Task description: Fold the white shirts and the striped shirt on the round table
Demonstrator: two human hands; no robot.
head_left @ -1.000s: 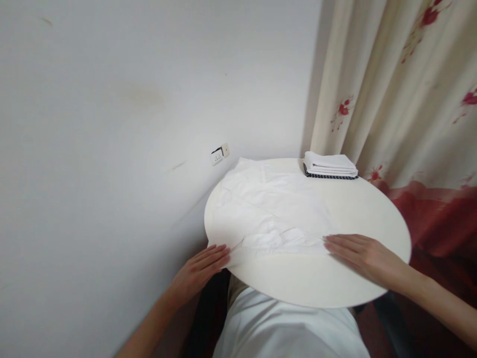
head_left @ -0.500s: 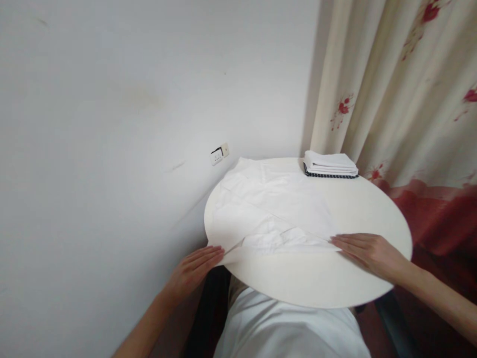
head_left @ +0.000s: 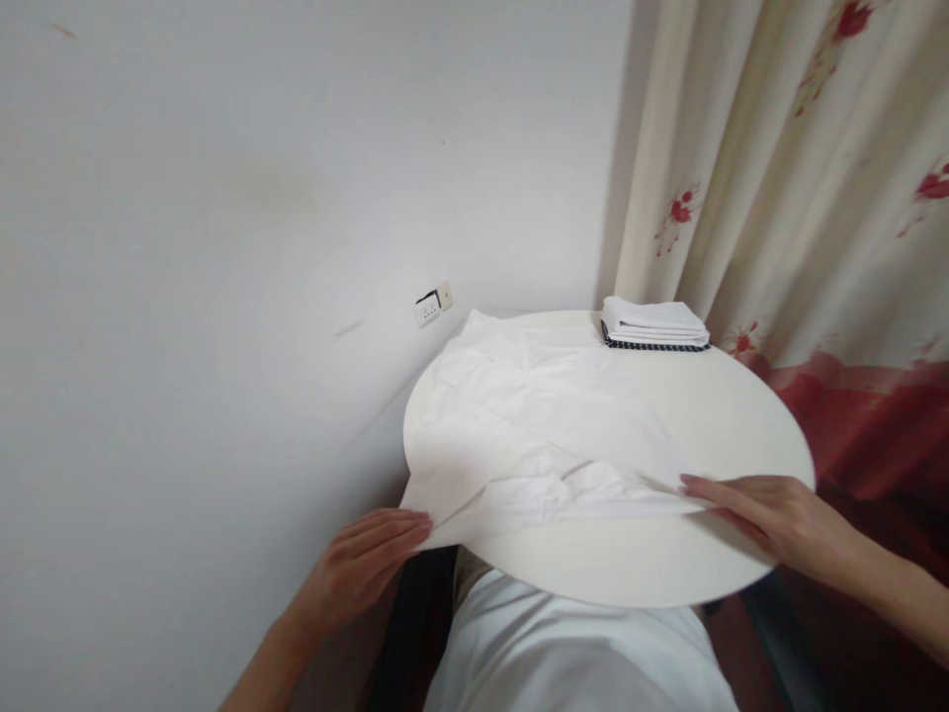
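A crumpled white cloth [head_left: 534, 415] lies spread over the left half of a round cream table [head_left: 731, 425]. My left hand [head_left: 363, 569] is off the table's left edge, fingers held together and pinching the cloth's near-left corner, which hangs past the rim. My right hand [head_left: 782, 514] rests low over the table's near right side, fingers long and close together on the cloth's near-right end. The near edge of the cloth is stretched in a band between the two hands.
A small stack of folded white cloths [head_left: 652, 321] on a dark dotted piece sits at the table's far edge. A cream curtain with red flowers [head_left: 801, 198] hangs at the right. A wall socket [head_left: 432, 305] is on the white wall at left.
Both hands have moved apart and slightly toward me, drawing the cloth's near edge out wider. The left corner now hangs off the table's rim.
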